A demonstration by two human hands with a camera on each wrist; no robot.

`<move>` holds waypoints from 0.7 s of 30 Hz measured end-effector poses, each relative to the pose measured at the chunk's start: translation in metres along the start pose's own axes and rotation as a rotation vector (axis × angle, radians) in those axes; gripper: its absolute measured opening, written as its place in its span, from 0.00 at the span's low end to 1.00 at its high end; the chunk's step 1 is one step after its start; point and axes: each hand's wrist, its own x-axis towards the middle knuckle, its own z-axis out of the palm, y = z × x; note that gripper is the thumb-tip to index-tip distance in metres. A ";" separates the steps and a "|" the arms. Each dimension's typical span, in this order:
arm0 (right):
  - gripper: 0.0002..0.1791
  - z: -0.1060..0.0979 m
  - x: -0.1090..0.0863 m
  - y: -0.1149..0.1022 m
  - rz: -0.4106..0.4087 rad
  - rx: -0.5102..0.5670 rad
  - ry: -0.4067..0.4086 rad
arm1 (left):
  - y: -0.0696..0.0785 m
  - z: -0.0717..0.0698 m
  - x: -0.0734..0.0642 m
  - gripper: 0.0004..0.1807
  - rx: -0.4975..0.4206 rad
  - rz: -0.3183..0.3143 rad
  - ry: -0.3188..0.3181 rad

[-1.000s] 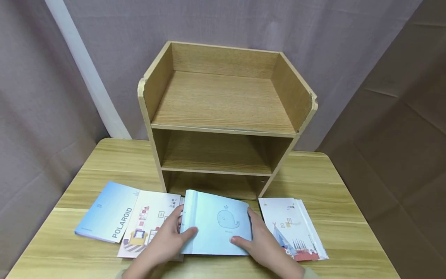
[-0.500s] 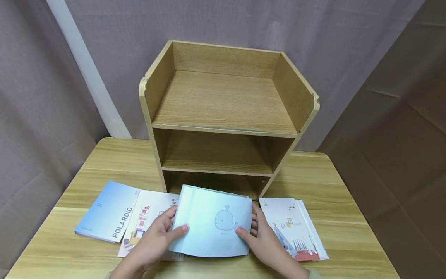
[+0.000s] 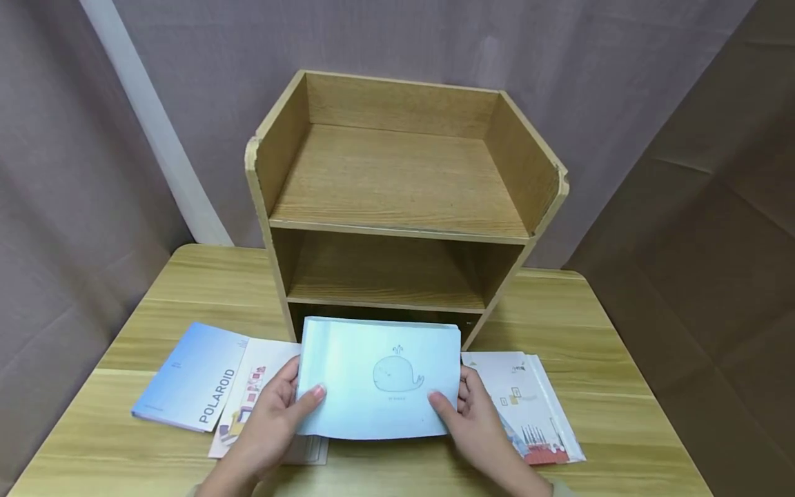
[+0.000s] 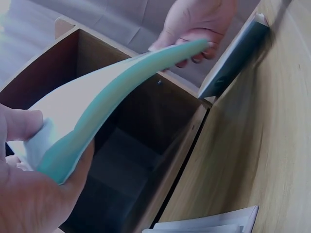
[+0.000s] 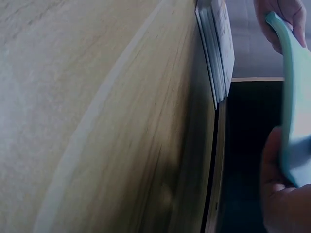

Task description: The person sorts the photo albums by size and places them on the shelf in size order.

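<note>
While both hands grip it by its short ends, a pale blue book [image 3: 373, 379] with a line drawing of a spouting whale on its cover is held in the air above the front of a wooden table [image 3: 559, 310]. The left hand [image 3: 273, 407] is clamped on the book's left end, thumb flat on the cover and fingers tucked underneath. The right hand [image 3: 475, 414] pinches the opposite end in the same way. Both wrist views show the book bowed along its length, with a turquoise edge.

Just behind the book stands a wooden shelf unit [image 3: 397, 179] with a walled top and two compartments below; from the head view, the book hides much of the lowest compartment. The front corners of the shelf unit's sides look chipped.

On the table to the left lies a blue book [image 3: 192, 376] marked "POLAROID". Right beside it is a white book [image 3: 251, 386] illustrated with furniture, partly hidden by the left hand. To the right, near the right hand, lies another white book, the tent book [image 3: 528, 407], printed with a blue tent and a red band. A greyish curtain [image 3: 397, 34] hangs behind, and a brown drape [image 3: 702, 241] covers the right side.
</note>
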 end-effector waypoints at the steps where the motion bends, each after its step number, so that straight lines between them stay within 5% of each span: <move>1: 0.26 0.000 -0.001 -0.001 -0.044 0.025 -0.019 | 0.000 0.000 0.000 0.29 -0.006 0.019 0.012; 6: 0.26 0.003 -0.006 -0.007 -0.259 0.017 -0.058 | -0.003 0.003 0.001 0.29 -0.027 0.202 0.100; 11: 0.27 0.010 -0.009 -0.019 -0.417 -0.074 0.074 | -0.003 0.011 -0.001 0.29 0.003 0.438 0.171; 17: 0.29 0.011 0.000 -0.034 -0.572 -0.104 0.193 | 0.010 0.022 0.001 0.30 0.067 0.539 0.210; 21: 0.31 0.006 0.013 -0.048 -0.667 -0.127 0.213 | 0.026 0.022 0.010 0.36 0.181 0.646 0.172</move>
